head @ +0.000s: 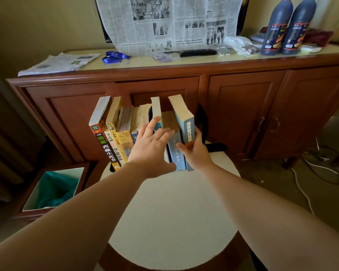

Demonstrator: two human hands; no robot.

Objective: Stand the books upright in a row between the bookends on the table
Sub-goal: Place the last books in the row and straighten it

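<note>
Centre frame: right hand (pixel 196 151) grasping rightmost blue book (pixel 186 122); left hand (pixel 151 145) released, fingers flat against neighbouring books (pixel 114 132); teal-lined bin (pixel 55 189) lower left.

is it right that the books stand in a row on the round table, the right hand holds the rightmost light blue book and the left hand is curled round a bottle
Not quite. In the head view the left hand holds no bottle; its straight fingers rest against the books mid-row. The bottles stand on the cabinet behind. The rest holds: the row stands on the round table, and the right hand holds the rightmost light blue book.
</note>
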